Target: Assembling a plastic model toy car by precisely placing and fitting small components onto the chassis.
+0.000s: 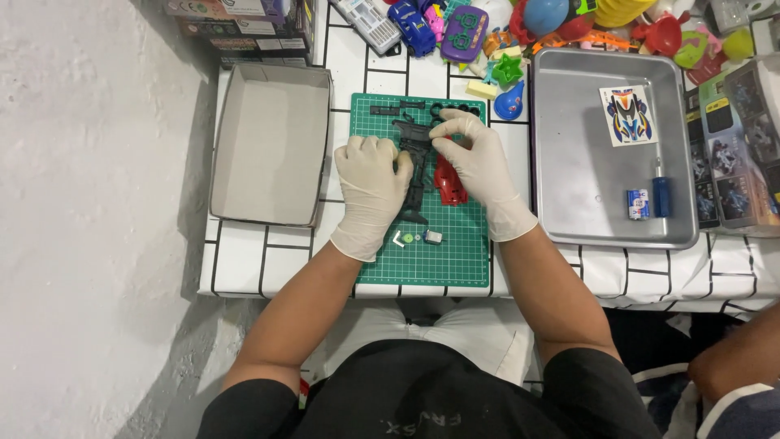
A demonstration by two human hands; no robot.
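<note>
We hold a black plastic chassis over the green cutting mat, which lies on the counter. Our left hand is closed around the chassis at its left edge. Our right hand pinches the upper part of the chassis with thumb and forefinger; whether a small part sits between those fingertips cannot be told. Both hands are gloved.

Risks, as we judge them:
- The red car body lies on the mat touching our right hand. A wrist movement could push it aside.
- The small loose parts near the lower edge of the mat are light. A dropped chassis or a sweeping sleeve could scatter them off the counter.
- Gloved fingertips reduce feel, so a pinched part could slip unnoticed.
- The black frame pieces at the top of the mat lie near our right fingers and could be knocked toward the toy pile.

Containers:
- The cardboard box lid, left of the mat, shows nothing inside.
- The metal tray, right of the mat, holds a sticker sheet, a blue-handled screwdriver and a small blue-and-white cylinder just beside it.
</note>
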